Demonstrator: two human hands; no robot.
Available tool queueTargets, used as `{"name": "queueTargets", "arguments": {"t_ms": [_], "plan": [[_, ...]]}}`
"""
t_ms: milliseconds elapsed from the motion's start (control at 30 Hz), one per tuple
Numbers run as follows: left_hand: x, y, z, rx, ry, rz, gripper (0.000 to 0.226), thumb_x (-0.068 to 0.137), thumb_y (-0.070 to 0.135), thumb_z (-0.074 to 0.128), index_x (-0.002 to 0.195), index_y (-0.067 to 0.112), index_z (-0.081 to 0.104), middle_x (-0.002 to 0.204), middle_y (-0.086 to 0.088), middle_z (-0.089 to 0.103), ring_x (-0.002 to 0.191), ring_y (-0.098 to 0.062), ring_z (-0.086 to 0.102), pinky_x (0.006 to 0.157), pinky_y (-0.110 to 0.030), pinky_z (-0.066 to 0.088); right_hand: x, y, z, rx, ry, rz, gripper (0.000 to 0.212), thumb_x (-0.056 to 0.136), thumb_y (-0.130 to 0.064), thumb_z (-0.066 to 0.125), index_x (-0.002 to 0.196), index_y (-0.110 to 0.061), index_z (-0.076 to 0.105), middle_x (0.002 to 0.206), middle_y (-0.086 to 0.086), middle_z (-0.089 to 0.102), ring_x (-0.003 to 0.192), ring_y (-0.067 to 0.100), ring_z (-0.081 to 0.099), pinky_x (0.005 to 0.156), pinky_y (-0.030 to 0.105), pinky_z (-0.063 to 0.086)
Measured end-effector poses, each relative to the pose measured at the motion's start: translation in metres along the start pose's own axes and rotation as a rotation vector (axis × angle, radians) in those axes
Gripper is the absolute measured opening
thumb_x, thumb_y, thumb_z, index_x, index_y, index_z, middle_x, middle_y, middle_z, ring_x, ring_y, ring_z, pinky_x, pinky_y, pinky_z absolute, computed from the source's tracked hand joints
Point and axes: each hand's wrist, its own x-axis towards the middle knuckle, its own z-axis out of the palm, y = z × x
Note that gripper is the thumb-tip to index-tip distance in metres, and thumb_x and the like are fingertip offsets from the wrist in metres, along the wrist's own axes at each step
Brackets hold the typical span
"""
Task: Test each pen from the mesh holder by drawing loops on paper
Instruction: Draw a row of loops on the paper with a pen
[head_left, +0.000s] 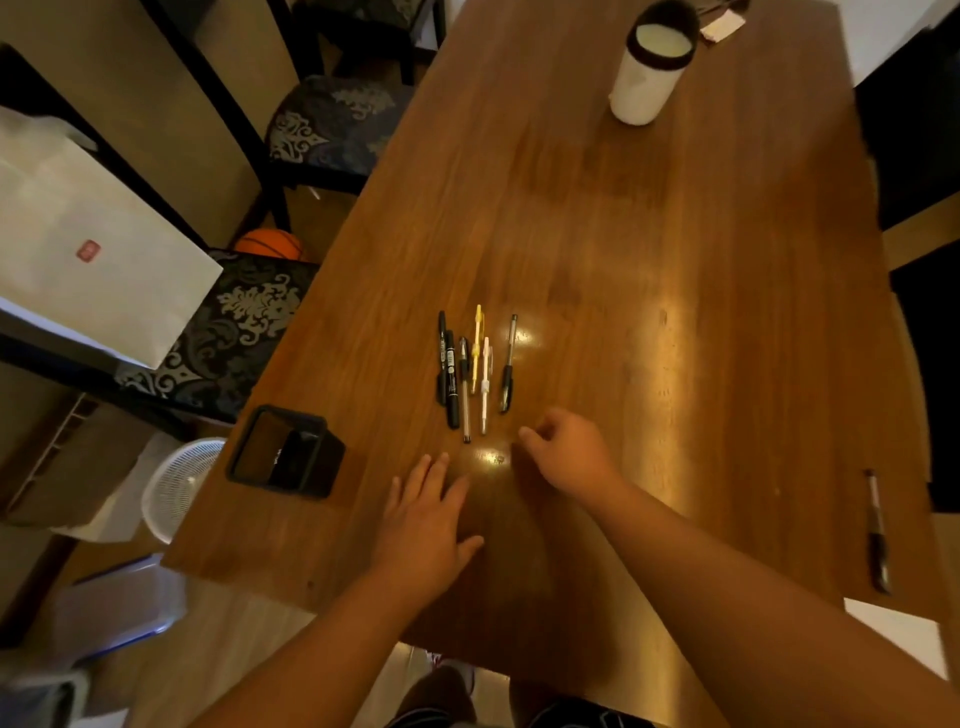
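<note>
Several pens lie side by side on the wooden table (649, 249): two black markers (450, 374), a clear pen (464, 389), a yellow pen (476, 348), a white pen (485, 384) and a black-grip pen (507, 364). The black mesh holder (285, 451) stands at the table's left edge and looks empty. My left hand (426, 525) rests flat on the table, fingers spread, just below the pens. My right hand (566, 452) hovers loosely curled right of the pen tips, holding nothing. No paper shows on the table.
Another black pen (877, 530) lies near the right edge. A white cup with a dark rim (649, 67) stands far back. Patterned chairs (228, 332), a white paper bag (88, 244), a basketball (270, 243) and a white basket (182, 483) sit left of the table.
</note>
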Motion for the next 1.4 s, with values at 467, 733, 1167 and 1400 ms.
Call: {"name": "queueTargets", "arguments": {"t_ms": [467, 733, 1167, 1400], "plan": [[0.023, -0.003, 0.004, 0.061, -0.081, -0.142, 0.113, 0.071, 0.076, 0.057, 0.145, 0.039, -0.019, 0.154, 0.002, -0.031, 0.139, -0.023, -0.034, 0.109, -0.059, -0.017, 0.093, -0.059, -0.011, -0.181, 0.002, 0.074, 0.029, 0.095, -0.036, 0.055, 0.083, -0.011, 0.063, 0.072, 0.004, 0.064, 0.066, 0.02, 0.065, 0.056, 0.033, 0.055], [0.022, -0.002, 0.0, 0.058, -0.076, -0.133, 0.111, 0.071, 0.075, 0.057, 0.148, 0.037, -0.014, 0.157, 0.002, -0.026, 0.14, -0.024, -0.032, 0.11, -0.058, -0.016, 0.089, -0.048, -0.01, -0.184, -0.009, 0.091, 0.028, 0.094, -0.027, 0.055, 0.07, -0.014, 0.055, 0.067, 0.003, 0.059, 0.06, 0.019, 0.059, 0.045, 0.026, 0.04], [-0.026, 0.004, -0.007, -0.208, -0.07, 0.105, 0.045, 0.091, 0.053, 0.051, 0.131, 0.03, 0.05, 0.13, 0.01, 0.053, 0.118, -0.006, 0.046, 0.099, -0.024, 0.04, -0.065, 0.045, 0.02, 0.461, 0.014, 0.294, 0.02, 0.091, -0.019, 0.063, 0.072, -0.012, 0.06, 0.063, 0.008, 0.066, 0.051, 0.017, 0.059, 0.051, 0.03, 0.045], [-0.054, 0.057, -0.016, -0.277, -0.23, 0.289, 0.048, 0.088, 0.052, 0.057, 0.133, 0.038, 0.044, 0.123, 0.015, 0.056, 0.106, -0.001, 0.053, 0.088, -0.025, 0.05, -0.165, 0.079, 0.012, 0.956, -0.108, 0.431, 0.011, 0.095, -0.012, 0.058, 0.085, -0.008, 0.056, 0.069, 0.011, 0.071, 0.053, 0.017, 0.062, 0.045, 0.025, 0.046]]}}
